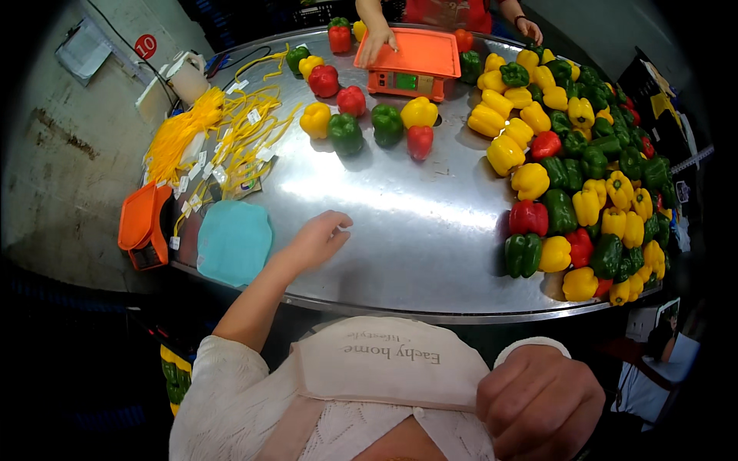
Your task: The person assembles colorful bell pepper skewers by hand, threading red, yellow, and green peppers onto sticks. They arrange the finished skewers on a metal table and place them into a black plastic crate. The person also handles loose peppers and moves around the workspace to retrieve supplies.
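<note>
My left hand [319,237] rests on the shiny metal table [400,230] with loosely curled fingers and holds nothing; a turquoise flat pad [234,240] lies just to its left. My right hand [538,399] is closed in a fist at my chest, gripping the edge of the beige apron [388,361] I wear. A large heap of yellow, green and red bell peppers [584,177] covers the table's right side. A small group of peppers [369,123] lies at the middle back.
An orange weighing scale [406,61] stands at the far side, with another person's hand [377,42] on its platform. Yellow net bags with tags [223,134] lie at the left. A second orange scale [142,227] hangs off the left edge.
</note>
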Tool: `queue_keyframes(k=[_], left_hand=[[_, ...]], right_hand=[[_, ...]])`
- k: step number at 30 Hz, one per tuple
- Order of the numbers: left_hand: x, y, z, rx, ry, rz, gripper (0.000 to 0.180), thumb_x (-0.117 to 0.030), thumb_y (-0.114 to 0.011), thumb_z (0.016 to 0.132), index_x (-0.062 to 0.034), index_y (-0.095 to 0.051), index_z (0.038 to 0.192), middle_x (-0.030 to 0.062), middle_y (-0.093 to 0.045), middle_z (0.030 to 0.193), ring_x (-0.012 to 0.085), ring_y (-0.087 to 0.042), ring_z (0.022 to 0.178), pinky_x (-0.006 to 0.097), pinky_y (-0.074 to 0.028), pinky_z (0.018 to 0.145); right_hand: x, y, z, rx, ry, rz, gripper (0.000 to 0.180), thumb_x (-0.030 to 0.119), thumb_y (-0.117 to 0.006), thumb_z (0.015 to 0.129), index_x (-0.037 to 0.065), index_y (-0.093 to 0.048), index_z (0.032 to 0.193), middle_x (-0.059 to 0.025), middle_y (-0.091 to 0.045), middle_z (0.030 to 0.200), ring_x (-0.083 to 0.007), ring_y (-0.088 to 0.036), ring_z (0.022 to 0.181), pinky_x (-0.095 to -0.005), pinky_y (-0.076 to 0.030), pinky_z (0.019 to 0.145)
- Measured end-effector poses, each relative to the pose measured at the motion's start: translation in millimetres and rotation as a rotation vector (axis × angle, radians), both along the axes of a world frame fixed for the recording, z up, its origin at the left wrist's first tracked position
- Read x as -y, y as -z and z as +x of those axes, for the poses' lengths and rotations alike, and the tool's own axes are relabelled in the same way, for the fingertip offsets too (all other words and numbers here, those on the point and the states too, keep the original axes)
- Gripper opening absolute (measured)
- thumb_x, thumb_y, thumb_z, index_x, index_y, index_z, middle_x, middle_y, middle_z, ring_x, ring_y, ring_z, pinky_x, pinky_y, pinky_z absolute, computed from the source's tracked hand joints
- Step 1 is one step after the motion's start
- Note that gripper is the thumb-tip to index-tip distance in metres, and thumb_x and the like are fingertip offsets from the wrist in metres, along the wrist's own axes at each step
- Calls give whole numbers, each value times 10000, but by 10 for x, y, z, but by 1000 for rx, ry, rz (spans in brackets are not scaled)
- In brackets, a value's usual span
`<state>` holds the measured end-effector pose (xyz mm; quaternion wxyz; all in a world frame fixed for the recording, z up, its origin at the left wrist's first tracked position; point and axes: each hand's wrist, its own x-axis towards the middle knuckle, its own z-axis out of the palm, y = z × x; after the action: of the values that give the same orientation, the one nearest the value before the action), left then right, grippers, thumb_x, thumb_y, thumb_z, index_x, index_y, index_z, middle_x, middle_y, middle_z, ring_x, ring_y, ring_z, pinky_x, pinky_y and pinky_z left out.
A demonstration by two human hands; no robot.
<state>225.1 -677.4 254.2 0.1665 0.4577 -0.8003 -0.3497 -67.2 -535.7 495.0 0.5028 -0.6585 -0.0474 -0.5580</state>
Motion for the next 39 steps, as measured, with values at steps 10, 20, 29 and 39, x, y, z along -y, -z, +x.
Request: queue_keyframes(k=[10, 20, 29, 39], left_hand=[[1156, 126, 77, -76, 114, -412, 257, -138, -708, 820, -26, -633, 1039, 139, -619, 1040, 312, -589, 1003, 407, -478, 868], [2800, 143, -138, 192, -83, -491, 596, -424, -763, 750, -84, -598, 1211, 199, -502, 1269, 376, -511, 1179, 425, -444, 981], [3412, 187, -613, 522, -157, -167, 972, -567, -764, 672, -254, -338, 1487, 167, -406, 1447, 356, -417, 1339, 547, -346, 1058], [3436, 391, -463, 495, 46, -66, 802, -444, -749, 693, -235, -429, 1397, 193, -544, 1288, 371, -550, 1203, 486, -442, 987]], right_hand=[[93, -46, 308, -121, 117, 100, 65, 5, -669, 838, -39, -644, 797, -112, -591, 726, -201, -521, 517, -319, -361, 463], [-134, 549, 540, 19, 780, 551, 227, 74, -747, 761, -37, -607, 621, -88, -562, 545, -172, -453, 423, -304, -314, 412], [-377, 928, 540, -86, 1069, 766, 200, 111, -743, 804, -25, -596, 794, -101, -583, 704, -158, -507, 575, -278, -399, 529], [-84, 953, 547, -538, 977, 753, 104, 22, -707, 753, -22, -621, 792, -106, -628, 767, -195, -566, 665, -289, -432, 590]])
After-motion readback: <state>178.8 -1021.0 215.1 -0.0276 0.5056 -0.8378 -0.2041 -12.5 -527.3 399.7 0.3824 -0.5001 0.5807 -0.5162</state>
